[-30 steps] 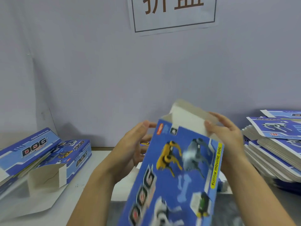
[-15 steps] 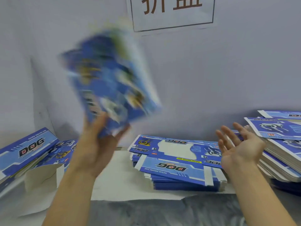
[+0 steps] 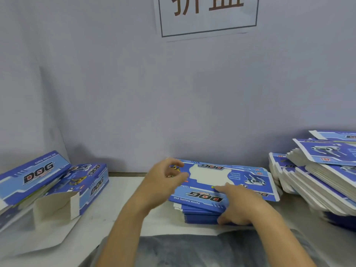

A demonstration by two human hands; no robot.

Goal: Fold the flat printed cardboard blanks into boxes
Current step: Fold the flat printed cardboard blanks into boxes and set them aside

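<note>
Hands reach onto the centre stack of flat blanks (image 3: 221, 182), likely to lift the top one. Left hand (image 3: 163, 182) hovers at the stack's left end, grip loosely curled, empty. Right hand (image 3: 237, 205) rests on its near edge, thumb seemingly under it. Folded boxes (image 3: 63, 182) lie well left of the stack.

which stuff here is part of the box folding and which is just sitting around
In the job:
- top flat blank
- centre stack of blanks
- left hand
- right hand
- right-side stacks of blanks
- folded boxes

Just lying about:
- wall sign
- grey cloth
</note>
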